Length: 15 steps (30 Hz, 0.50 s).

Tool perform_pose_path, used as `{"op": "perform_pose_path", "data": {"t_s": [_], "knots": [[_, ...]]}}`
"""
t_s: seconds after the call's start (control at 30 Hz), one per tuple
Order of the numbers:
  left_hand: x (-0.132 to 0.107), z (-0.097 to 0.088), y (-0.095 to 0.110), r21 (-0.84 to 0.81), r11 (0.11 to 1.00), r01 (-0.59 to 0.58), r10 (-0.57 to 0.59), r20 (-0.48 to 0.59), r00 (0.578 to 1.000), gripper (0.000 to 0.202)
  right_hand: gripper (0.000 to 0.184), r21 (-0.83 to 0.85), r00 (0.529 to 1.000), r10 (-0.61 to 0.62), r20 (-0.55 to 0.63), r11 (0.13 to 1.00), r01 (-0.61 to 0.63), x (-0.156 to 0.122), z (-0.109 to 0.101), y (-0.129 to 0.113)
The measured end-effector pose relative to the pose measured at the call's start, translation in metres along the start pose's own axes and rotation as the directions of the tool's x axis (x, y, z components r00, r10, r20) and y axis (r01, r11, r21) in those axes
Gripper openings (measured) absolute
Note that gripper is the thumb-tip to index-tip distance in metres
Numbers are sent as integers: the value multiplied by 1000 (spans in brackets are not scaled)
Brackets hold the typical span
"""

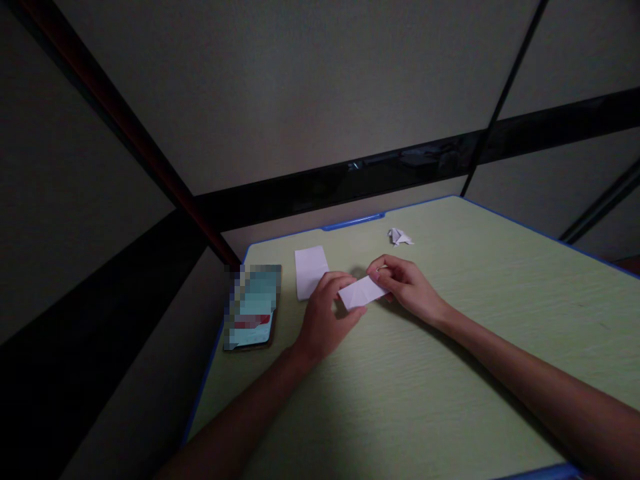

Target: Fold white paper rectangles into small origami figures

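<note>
Between my two hands is a small folded piece of white paper (361,292), a narrow rectangle with crease lines fanning across its face. My left hand (327,317) grips its left end, thumb along the lower edge and fingers behind the upper one. At the right end, my right hand (403,283) pinches the paper between thumb and fingers. The paper is held just above the table, slightly tilted. Part of its right end is hidden by my right fingers.
A stack of white paper (310,267) lies just behind my left hand. A folded paper figure (399,236) sits farther back on the right. On the left rests a phone (253,307) with a lit, partly blurred screen. The pale table (490,267) has a blue edge and meets panelled doors (325,100).
</note>
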<state>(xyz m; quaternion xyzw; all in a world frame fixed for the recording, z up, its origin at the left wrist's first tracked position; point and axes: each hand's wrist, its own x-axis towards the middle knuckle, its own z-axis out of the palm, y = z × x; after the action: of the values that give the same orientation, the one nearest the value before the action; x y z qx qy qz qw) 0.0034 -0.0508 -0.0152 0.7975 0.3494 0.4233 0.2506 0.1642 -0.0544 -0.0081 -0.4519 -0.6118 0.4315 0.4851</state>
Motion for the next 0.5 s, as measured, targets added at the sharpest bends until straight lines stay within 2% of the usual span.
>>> {"op": "perform_pose_path", "data": {"t_s": [0.07,0.17,0.5], "knots": [[-2,1,0,76,990,-119,118,21,993,32,12,3,1000,4,17,1000,-4,0,0,0],[-5,2,-2,142,970,-196,190,54,980,29,11,-1,1000,13,25,1000,-13,-1,1,0],[-6,3,-2,236,946,-221,213,60,975,23,11,8,997,23,75,1000,-24,-2,1,-2]]}}
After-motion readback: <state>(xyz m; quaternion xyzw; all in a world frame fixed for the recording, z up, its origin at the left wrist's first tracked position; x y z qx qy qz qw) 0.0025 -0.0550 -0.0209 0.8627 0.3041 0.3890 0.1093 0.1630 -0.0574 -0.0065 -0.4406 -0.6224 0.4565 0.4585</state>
